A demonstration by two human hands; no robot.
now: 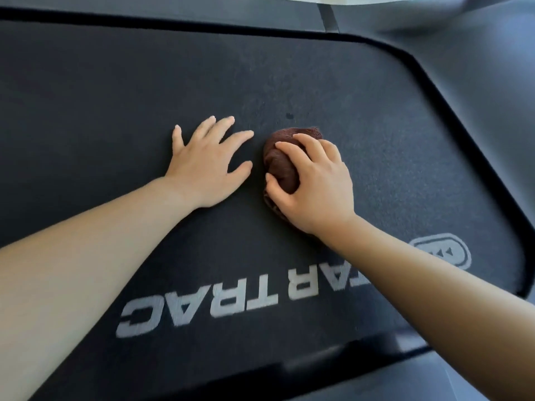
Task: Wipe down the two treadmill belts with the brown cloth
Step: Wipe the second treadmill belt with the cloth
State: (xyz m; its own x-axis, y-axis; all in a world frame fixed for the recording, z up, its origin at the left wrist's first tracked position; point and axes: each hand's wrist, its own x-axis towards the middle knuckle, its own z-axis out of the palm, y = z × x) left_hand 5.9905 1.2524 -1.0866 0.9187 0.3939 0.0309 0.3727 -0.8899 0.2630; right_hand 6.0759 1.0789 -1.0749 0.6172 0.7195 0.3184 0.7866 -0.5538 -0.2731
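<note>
Right fingers (312,141) around brown cloth (282,166), on belt (115,111)

Gym or fitness room, judging by the equipment: wide black treadmill belt (101,91) filling the view, white brand lettering (199,309) printed across it at 6 o'clock, oval logo (445,251) at 4 o'clock, grey side rail (480,91) at 2 o'clock.
</note>
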